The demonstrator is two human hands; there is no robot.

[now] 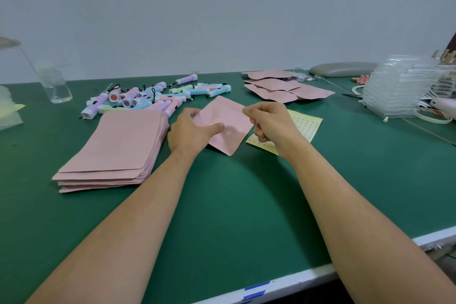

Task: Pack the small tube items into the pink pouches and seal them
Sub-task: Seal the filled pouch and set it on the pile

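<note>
Left hand [195, 131] fingers pinched pink pouch [229, 121] at its 9 o'clock edge, right hand [271, 123] pinched 2 o'clock corner; bare green table [246, 205] toward 6 o'clock.

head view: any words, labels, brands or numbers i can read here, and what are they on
No text here can be read.
pouch: plain pink, no print.
pouch stack: plain pink, no print.
yellow sheet: rows of small dots only, no words.
tubes: small dark marks, too small to read.
blue tape: blank.
</note>
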